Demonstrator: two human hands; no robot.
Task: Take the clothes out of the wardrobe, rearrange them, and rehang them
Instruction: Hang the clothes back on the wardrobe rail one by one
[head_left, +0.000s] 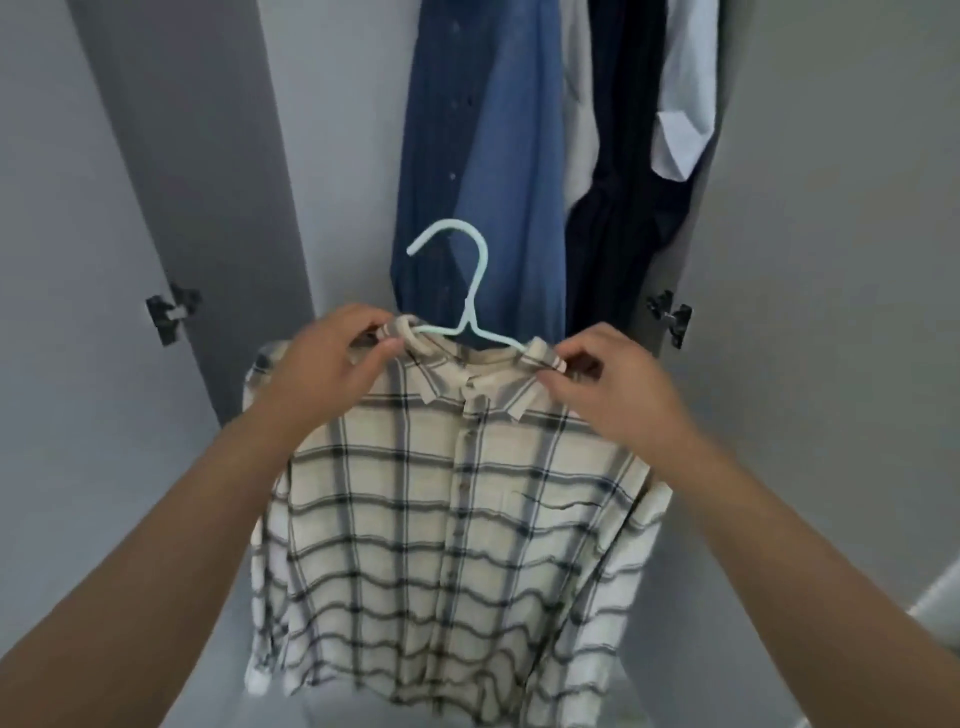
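A person stands facing an open wardrobe, both bare forearms reaching forward and up from the bottom corners of the view.

At far left, the grey wardrobe door (171, 156) stands open, smooth and matte, with a black metal hinge (171, 318) fixed to its inner face.

The left hand (332, 358) is raised in front of the wardrobe, wrist bent slightly, fingers curled. Its thumb and fingers pinch the left shoulder of a plaid shirt (447, 519) right at the collar edge, where the fabric meets the hanger.

The shirt hangs between the two hands, outside the wardrobe and in front of it. It is cream cloth crossed with dark grey and black lines, buttoned down the front, soft and rippled toward the hem. It sits on a thin pale mint hanger (460, 291), whose hook curves up above the collar, free of any rail.

Behind the hook, inside the wardrobe, hang a blue denim garment (483, 156), then a pale grey-white garment (579, 130), a dark navy garment (618, 208) and a light blue one (685, 93).

The right hand (608, 384) mirrors the left, fingers curled, pinching the shirt's right shoulder beside the collar.

At right, a second black hinge (670, 314) sits on the other grey door (831, 208).
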